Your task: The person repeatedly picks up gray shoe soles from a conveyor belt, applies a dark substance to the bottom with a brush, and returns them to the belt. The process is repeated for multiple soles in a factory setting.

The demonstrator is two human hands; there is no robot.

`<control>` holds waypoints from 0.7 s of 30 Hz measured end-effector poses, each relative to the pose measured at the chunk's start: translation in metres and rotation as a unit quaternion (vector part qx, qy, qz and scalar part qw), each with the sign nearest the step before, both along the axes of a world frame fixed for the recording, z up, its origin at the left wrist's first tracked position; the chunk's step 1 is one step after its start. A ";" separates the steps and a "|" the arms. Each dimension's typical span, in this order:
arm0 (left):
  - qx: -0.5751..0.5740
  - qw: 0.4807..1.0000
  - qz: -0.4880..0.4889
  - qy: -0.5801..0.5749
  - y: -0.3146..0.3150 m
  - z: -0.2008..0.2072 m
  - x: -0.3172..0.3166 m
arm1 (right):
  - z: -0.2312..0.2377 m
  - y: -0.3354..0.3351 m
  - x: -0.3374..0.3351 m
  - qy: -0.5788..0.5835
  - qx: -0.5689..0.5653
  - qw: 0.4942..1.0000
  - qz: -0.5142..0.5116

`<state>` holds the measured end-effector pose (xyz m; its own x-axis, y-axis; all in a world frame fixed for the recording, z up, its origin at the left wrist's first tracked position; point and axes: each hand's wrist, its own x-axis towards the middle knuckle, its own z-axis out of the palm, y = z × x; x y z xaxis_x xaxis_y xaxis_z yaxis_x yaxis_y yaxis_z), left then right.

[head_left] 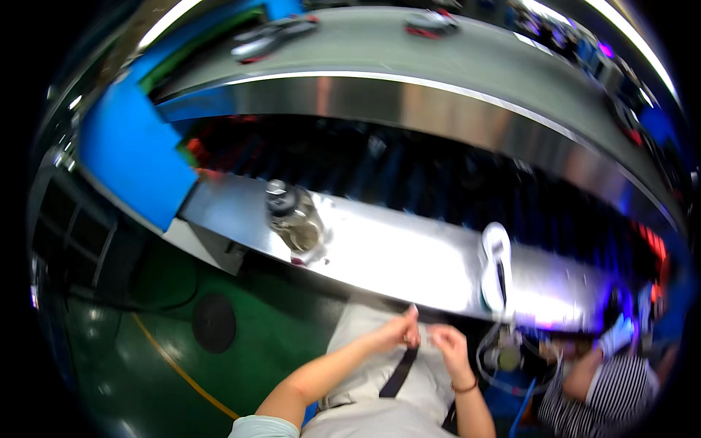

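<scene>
My left hand (400, 332) and my right hand (450, 348) are held close together in front of my lap, just off the near edge of the steel bench. The left hand's fingers are curled in and its thumb points up. Facing it, the right hand has bent fingers too, and a bracelet circles that wrist. Whatever the fingertips pinch, if anything, is too small and blurred to name. A black strap (398, 374) lies over my pale clothing below the hands. Nearest on the bench is a white shoe (496, 266), ahead and to the right, touched by neither hand.
A clear jar with a dark lid (296, 223) stands on the steel bench (394, 252). Beyond runs a conveyor belt (358, 47) carrying shoes. A blue panel (135, 153) stands left. At right, a co-worker's gloved hand (617, 336) and striped sleeve are close by, near tubing.
</scene>
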<state>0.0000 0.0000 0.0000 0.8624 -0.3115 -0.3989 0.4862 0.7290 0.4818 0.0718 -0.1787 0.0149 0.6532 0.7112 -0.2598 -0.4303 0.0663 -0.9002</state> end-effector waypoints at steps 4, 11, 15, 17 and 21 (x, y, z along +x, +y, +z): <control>-0.193 0.976 -0.051 -0.087 0.008 0.031 0.070 | 0.033 0.009 0.058 -0.048 0.056 0.996 -0.056; -0.356 0.914 -0.138 -0.134 -0.023 0.049 0.090 | 0.074 0.007 0.072 -0.186 0.032 0.976 -0.106; -0.386 0.896 -0.157 -0.151 -0.029 0.055 0.090 | 0.092 0.018 0.071 -0.298 -0.026 0.951 -0.082; -0.408 0.883 -0.166 -0.162 -0.032 0.057 0.088 | 0.097 0.024 0.068 -0.349 -0.045 0.931 -0.094; -0.373 0.906 -0.153 -0.129 -0.032 0.057 0.083 | 0.102 0.032 0.064 -0.416 -0.081 0.901 -0.095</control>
<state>0.0827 -0.0317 0.0567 0.7243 -0.6525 0.2231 0.6624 0.7482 0.0377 0.1359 -0.1466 0.1173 0.7756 0.5624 0.2868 0.4039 -0.0929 -0.9101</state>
